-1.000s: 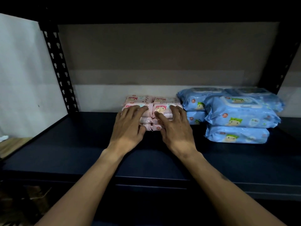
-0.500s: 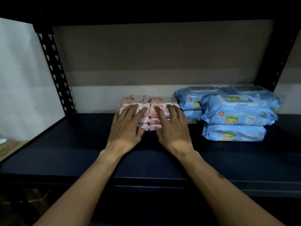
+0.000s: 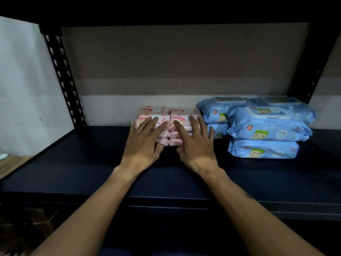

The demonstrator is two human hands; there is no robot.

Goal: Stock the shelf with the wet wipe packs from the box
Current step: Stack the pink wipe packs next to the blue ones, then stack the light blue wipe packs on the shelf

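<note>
A: Begin from the near side. What is there first?

B: The front edge of the dark shelf (image 3: 83, 174). Both forearms reach over it. The box is not in view, so I cannot say how many packs remain.

A: And the hands?

B: The left hand (image 3: 143, 145) and the right hand (image 3: 196, 145) are both released, with fingers straight and spread. They grasp nothing. They lie flat on the near face and top of the pink wet wipe packs (image 3: 155, 110), one hand on each column.

A: Where do those packs stand?

B: On the shelf, about the middle from left to right and toward the far side. There are two columns side by side, with another row behind them.

A: What could go wrong, in your opinion?

B: The packs look soft, with smooth film. If one hand pushes harder than the other, I think one column can slide farther or turn. The top pack can also slip off the ones below.

A: Is there a danger on the right?

B: Yes. The blue wet wipe packs (image 3: 267, 126) are stacked just beside, to the right. The right little finger is very near the lower blue pack. A push that drifts to the right may knock that stack out of line.

A: And farther?

B: The back wall (image 3: 166, 61) is close behind. Pushing too far may squeeze the far row against it and make the near row rise up.
</note>
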